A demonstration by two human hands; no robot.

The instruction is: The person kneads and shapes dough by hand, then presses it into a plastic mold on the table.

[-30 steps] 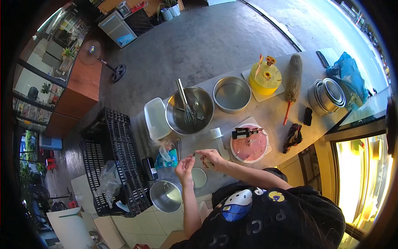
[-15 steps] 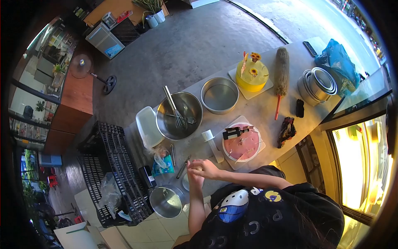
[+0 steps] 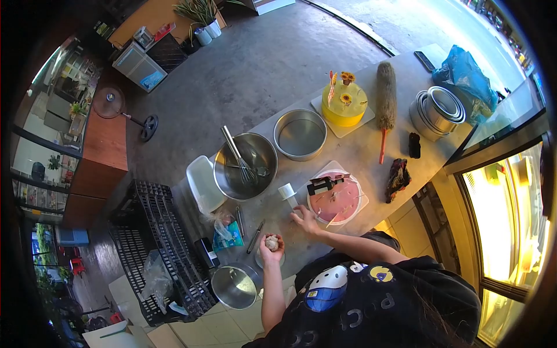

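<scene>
My left hand (image 3: 269, 254) is cupped around a small off-white lump (image 3: 271, 243). Just right of it, the fingers of my right hand (image 3: 307, 221) close over the lower part of a clear tube with a white cap (image 3: 287, 191). Right beside that hand, a round pink cake (image 3: 333, 204) sits on a white board, with a black item and thin sticks on top. Close to my left hand lies a slim dark tool (image 3: 255, 236). A round pale dish (image 3: 278, 261) is partly hidden under my left hand.
Behind my hands stand a steel bowl (image 3: 255, 156) with a whisk (image 3: 238, 151), a round cake tin (image 3: 300, 134) and a yellow cake (image 3: 344, 106). A steel pot (image 3: 235, 287) is near the front edge. Black crates (image 3: 165, 243) border the table's left; nested tins (image 3: 438, 110) stand far right.
My hands were together over the front of the table. They have parted: the left turned palm up, showing the lump, and the right moved right to the white-capped tube.
</scene>
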